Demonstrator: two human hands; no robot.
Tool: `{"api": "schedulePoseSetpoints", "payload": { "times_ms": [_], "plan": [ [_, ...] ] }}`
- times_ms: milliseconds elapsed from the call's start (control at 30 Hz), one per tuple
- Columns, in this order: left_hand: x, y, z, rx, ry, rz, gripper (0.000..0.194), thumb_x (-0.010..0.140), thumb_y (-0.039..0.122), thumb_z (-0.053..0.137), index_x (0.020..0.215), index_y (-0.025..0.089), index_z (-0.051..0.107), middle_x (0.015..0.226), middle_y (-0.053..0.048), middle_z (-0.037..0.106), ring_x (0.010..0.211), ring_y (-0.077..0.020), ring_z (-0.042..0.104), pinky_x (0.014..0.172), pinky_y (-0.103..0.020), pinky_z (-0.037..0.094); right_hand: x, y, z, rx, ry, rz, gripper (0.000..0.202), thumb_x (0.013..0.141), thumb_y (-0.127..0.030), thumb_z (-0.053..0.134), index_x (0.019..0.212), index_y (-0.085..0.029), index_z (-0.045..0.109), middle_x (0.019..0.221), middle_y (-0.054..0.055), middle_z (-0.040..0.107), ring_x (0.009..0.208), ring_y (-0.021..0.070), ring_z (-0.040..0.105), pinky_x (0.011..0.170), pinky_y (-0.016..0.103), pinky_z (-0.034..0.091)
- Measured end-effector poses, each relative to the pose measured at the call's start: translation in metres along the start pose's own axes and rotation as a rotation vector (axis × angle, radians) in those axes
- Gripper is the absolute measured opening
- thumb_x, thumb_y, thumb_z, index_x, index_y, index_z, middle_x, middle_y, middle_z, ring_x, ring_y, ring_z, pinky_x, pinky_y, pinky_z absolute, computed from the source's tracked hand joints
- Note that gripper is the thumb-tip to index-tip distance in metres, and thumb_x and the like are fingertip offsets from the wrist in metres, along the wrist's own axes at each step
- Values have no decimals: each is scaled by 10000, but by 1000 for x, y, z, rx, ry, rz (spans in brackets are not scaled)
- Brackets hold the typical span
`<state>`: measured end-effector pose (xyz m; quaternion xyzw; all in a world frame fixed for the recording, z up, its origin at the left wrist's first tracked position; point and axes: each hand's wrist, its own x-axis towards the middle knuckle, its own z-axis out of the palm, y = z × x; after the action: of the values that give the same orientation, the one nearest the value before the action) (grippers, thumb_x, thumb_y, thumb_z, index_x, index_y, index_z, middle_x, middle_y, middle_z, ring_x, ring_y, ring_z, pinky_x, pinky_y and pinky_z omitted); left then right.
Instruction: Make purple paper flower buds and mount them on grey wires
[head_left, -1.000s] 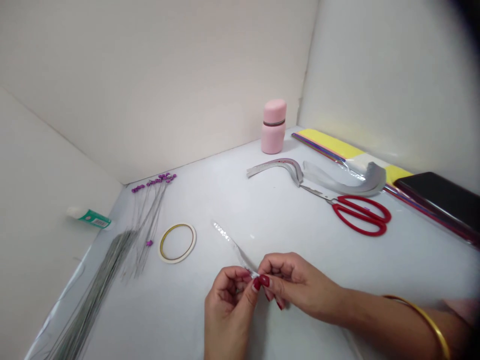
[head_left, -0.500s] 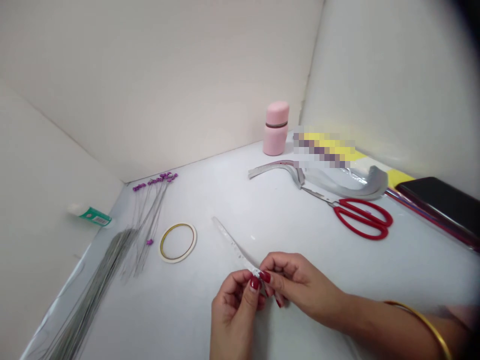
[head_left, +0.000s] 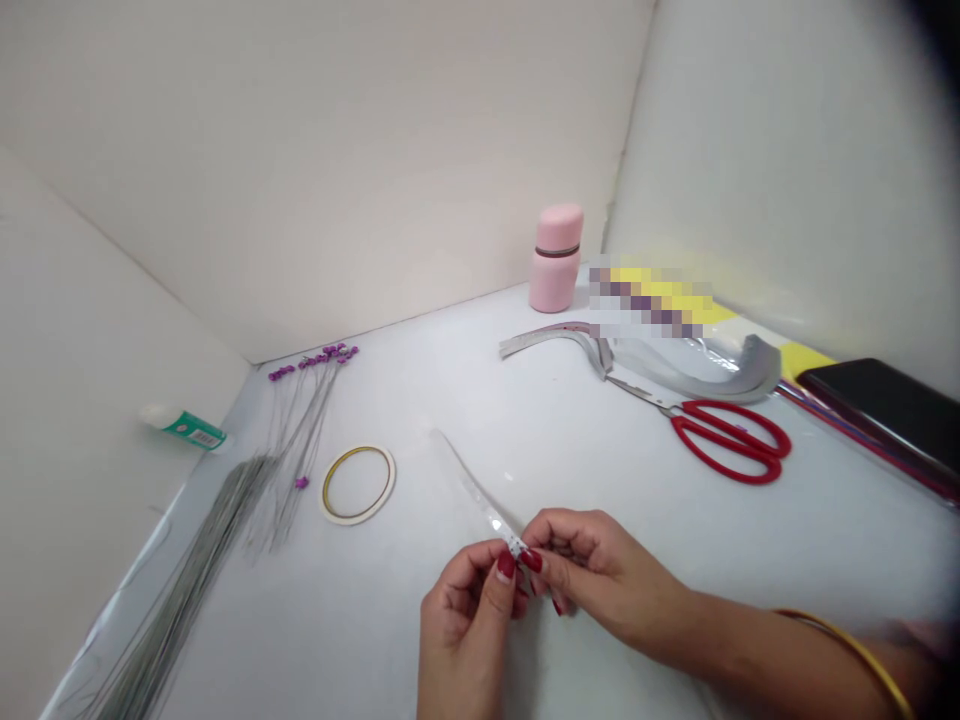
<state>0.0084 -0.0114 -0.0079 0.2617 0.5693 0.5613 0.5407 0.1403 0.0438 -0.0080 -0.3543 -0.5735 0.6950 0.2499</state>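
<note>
A thin, whitish translucent strip (head_left: 478,492) slants up and left from between my fingertips, its far end pointing toward the table's middle. My left hand (head_left: 472,620) pinches the near part of the strip between thumb and fingers. Right beside it, my right hand (head_left: 600,570) pinches the same strip, thumb tip close to the left thumb. The strip's lower end is mostly hidden by the fingers. To the left of the hands lies a roll of white tape (head_left: 391,483) with a yellow inner ring.
Red-handled scissors (head_left: 727,440) and curved grey-white strips (head_left: 555,333) lie at right. Behind are a pink bottle (head_left: 556,260) and a black object (head_left: 885,410). At left are thin wires (head_left: 195,570), purple-tipped stems (head_left: 304,430) and a green-labelled tube (head_left: 193,430).
The strip has turned slightly between my fingertips, and its far end has shifted a little to the right. Both hands keep their pinch. The whole view has moved slightly.
</note>
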Motion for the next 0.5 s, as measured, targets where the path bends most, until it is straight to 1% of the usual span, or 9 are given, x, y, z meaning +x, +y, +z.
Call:
{"api": "schedulePoseSetpoints", "payload": {
  "times_ms": [100, 200, 333, 500],
  "plan": [
    [1, 0, -1, 42, 18, 18, 163, 630, 322, 739, 665, 167, 701, 574, -9, 660, 547, -104, 520, 543, -185, 419, -1, -1, 0, -10, -16, -2, 198, 816, -324, 539, 723, -149, 545, 624, -20, 524, 510, 78, 455, 505, 208, 395],
    [2, 0, -3, 73, 12, 21, 160, 651, 319, 722, 638, 162, 692, 564, -2, 642, 545, -98, 502, 535, -175, 405, -1, -1, -1, -38, -20, -17, 187, 815, -319, 541, 732, -151, 552, 637, -16, 538, 516, 81, 462, 503, 204, 401],
    [3, 0, -4, 101, -11, 7, 183, 697, 333, 680, 655, 155, 687, 557, 3, 611, 553, -100, 490, 538, -174, 397, -1, -1, -1, -85, -4, -16, 172, 824, -292, 522, 735, -148, 552, 626, -16, 534, 517, 84, 466, 502, 204, 395],
    [3, 1, -4, 89, -42, 2, 192, 726, 336, 652, 682, 153, 691, 578, -4, 627, 570, -106, 504, 561, -178, 408, 1, 0, -1, -22, -1, 12, 170, 824, -286, 513, 735, -143, 537, 640, -8, 533, 521, 83, 457, 508, 211, 395]
  ]
}}
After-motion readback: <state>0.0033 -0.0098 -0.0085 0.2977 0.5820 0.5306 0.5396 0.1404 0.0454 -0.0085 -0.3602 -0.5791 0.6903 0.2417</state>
